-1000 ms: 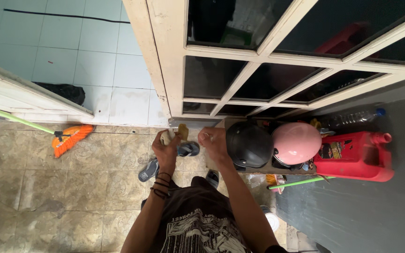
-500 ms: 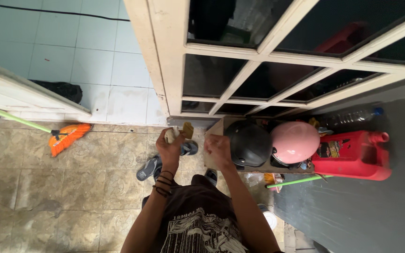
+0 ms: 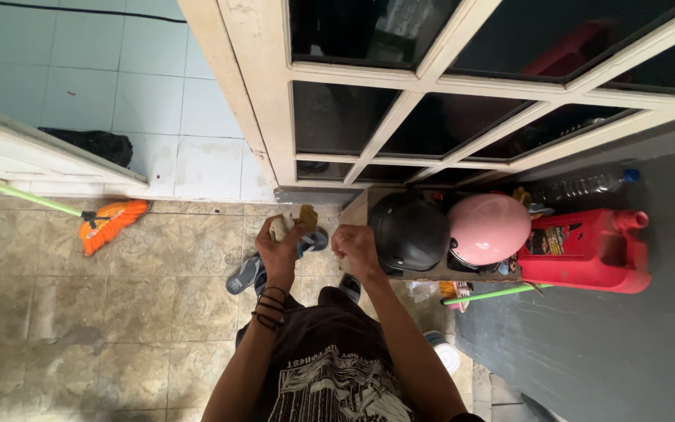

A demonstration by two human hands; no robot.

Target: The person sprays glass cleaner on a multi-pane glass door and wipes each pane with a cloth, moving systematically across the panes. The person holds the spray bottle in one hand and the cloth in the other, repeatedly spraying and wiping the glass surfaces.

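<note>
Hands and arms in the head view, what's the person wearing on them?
Both hands, left and right, are bare, no gloves. The left wrist carries several thin dark bracelets. No sleeves reach the forearms; a black printed T-shirt covers the torso.

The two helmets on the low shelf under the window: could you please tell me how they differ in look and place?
The black helmet is dark and dull; the pink helmet is pale and glossy, catching light. The black helmet lies nearer the person's right hand; the pink helmet lies next to the red jerrycan. Both are rounded, and they lie side by side on the same shelf.
</note>
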